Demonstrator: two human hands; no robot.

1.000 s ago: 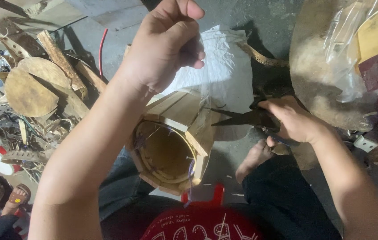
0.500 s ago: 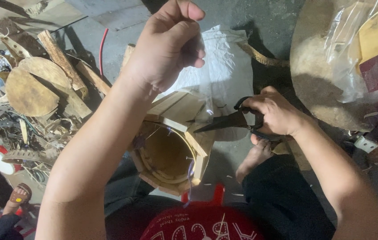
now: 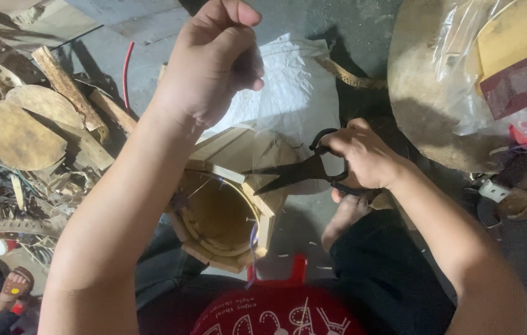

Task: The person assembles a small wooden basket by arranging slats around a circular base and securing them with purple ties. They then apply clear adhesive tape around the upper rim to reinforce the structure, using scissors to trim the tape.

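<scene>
left hand raised in a fist, fingers pinched together on a thin strand drawn up from the wooden frame resting in the lap. right hand grips black scissors, blades slightly apart, tips at the frame's upper edge. step judged: trimming; next calls for a taut strand between the blades. concrete floor, wood scraps at left, white plastic sheet beyond.

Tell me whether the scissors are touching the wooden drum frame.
Cannot tell. In the head view the scissors in the right hand point at the wooden drum frame; the tips overlap its rim, but no contact or gap shows plainly.
</scene>
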